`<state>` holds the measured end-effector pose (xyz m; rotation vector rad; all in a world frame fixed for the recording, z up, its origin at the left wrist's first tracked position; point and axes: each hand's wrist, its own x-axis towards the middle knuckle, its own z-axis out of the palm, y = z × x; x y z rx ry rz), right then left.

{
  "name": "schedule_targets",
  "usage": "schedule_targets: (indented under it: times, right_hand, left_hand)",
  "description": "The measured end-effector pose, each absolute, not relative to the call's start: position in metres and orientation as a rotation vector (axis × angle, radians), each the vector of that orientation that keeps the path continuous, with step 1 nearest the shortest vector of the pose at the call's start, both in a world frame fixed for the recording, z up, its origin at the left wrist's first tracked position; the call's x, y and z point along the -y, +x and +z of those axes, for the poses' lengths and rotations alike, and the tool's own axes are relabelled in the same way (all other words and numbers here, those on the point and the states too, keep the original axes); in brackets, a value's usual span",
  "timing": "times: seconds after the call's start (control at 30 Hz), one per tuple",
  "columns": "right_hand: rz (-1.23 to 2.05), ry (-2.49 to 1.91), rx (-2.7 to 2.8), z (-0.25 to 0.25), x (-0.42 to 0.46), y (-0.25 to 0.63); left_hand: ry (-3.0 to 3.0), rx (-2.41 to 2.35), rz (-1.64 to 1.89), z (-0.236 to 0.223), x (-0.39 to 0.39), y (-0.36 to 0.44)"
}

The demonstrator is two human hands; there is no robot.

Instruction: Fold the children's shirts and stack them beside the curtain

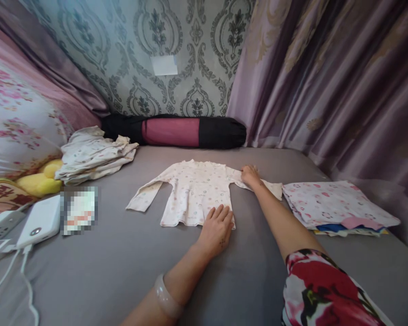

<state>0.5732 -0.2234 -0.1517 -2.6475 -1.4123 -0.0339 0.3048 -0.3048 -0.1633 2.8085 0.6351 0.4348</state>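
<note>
A small white long-sleeved shirt (197,192) with a fine coloured print lies spread on a grey bed sheet (129,271). Its collar points away from me, and both sleeves stretch outward. My left hand (217,228) rests flat on the lower right corner of the shirt, fingers stretched out. At the right sleeve, my right hand (251,175) has its fingers curled onto the fabric between shoulder and cuff. The cuff end shows beyond my wrist, near a folded stack of clothes (340,201). My fingertips on the sleeve are partly hidden.
A crumpled patterned garment (95,154) lies at the left beside a yellow plush toy (41,179). Nearer are a white power bank (41,222) with cables and a power strip (3,226). A black and maroon rolled bag (173,131) lies along the wall; curtains (309,81) hang right.
</note>
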Motion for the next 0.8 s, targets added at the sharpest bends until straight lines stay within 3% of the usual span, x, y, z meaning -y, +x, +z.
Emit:
schedule_targets:
  times: [0.3,0.5,0.8]
  right_hand:
    - [-0.081,-2.485,1.611,-0.155,0.215,0.53]
    - [0.113,-2.374,1.854,-0.168,0.198,0.472]
    - [0.122,-2.473,1.86,-0.165,0.193,0.462]
  left_hand:
    - [2.808,-0.556,0.396,-0.165,0.306,0.305]
    - [2.734,-0.361,0.411,-0.16,0.305,0.304]
    - [2.699,-0.239,0.416,-0.119,0.28,0.263]
